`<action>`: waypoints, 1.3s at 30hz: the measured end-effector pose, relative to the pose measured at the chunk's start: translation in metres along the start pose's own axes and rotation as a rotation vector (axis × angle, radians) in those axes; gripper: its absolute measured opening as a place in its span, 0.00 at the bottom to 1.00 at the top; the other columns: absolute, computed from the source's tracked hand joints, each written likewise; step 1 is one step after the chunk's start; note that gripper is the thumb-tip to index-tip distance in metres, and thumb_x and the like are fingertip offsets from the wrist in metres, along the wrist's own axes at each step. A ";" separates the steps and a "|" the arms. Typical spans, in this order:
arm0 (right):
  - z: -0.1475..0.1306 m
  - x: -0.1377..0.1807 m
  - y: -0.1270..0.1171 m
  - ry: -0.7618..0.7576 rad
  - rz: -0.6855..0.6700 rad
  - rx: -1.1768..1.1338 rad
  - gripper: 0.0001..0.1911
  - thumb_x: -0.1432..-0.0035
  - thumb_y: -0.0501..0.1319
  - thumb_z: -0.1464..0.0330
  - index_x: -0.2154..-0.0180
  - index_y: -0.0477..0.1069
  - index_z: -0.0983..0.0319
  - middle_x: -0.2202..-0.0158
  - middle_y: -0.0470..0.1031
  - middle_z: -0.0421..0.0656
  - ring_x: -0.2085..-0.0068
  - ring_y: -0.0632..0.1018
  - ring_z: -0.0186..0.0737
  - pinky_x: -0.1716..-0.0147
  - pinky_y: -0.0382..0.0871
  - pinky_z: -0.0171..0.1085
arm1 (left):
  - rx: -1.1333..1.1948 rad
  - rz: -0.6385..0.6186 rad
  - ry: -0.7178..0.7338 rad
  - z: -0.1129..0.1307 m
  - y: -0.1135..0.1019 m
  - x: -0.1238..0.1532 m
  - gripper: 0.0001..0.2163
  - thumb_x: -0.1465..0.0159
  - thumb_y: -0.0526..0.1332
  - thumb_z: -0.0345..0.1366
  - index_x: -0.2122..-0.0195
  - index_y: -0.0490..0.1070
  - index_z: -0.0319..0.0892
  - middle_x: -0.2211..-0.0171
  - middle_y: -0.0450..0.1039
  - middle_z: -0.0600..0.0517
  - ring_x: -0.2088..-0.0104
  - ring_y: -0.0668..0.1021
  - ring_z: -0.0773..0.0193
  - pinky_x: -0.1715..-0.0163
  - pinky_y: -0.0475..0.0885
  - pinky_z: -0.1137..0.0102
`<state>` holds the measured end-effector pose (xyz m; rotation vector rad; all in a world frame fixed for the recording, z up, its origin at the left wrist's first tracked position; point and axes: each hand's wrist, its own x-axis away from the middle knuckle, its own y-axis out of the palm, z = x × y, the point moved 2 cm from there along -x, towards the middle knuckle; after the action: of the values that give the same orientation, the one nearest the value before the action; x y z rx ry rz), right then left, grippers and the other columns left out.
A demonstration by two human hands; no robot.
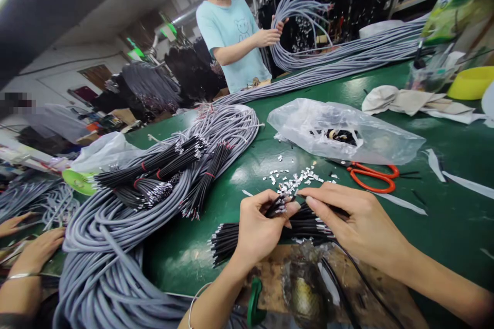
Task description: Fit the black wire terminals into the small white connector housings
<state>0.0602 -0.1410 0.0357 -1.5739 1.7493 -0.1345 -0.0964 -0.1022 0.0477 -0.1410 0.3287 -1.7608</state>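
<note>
My left hand is closed around a few short black wires whose pale ends stick up between thumb and fingers. My right hand pinches close beside it, its fingertips on what looks like a thin black wire; the exact end is hidden. Beneath both hands lies a bundle of black wires with whitish tips. Small white scraps are scattered just beyond my fingers. Below my hands, a wooden board carries a lumpy, plastic-wrapped metal piece.
Orange-handled scissors and a clear plastic bag lie ahead on the green table. Grey cable coils, topped by tied black wire bundles, fill the left. Another person handles grey cables across the table; someone's hands appear at left.
</note>
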 end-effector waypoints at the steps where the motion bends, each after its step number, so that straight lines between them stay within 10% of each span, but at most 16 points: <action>1: 0.000 -0.001 -0.001 0.004 0.015 -0.007 0.13 0.38 0.53 0.67 0.58 0.75 0.57 0.65 0.77 0.40 0.65 0.76 0.35 0.66 0.67 0.34 | 0.003 -0.024 -0.006 0.001 0.001 0.000 0.08 0.49 0.66 0.34 0.80 0.68 0.37 0.85 0.66 0.57 0.85 0.67 0.73 0.83 0.64 0.77; 39: -0.002 -0.001 0.005 0.203 0.069 -0.210 0.10 0.50 0.57 0.71 0.72 0.77 0.66 0.82 0.69 0.39 0.81 0.64 0.30 0.83 0.56 0.30 | -0.051 -0.017 0.064 -0.008 0.008 0.003 0.06 0.54 0.68 0.25 0.76 0.72 0.37 0.80 0.72 0.57 0.79 0.70 0.74 0.78 0.64 0.82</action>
<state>0.0556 -0.1402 0.0346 -1.6942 2.0285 -0.0805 -0.0916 -0.1058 0.0374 -0.1243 0.4202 -1.7776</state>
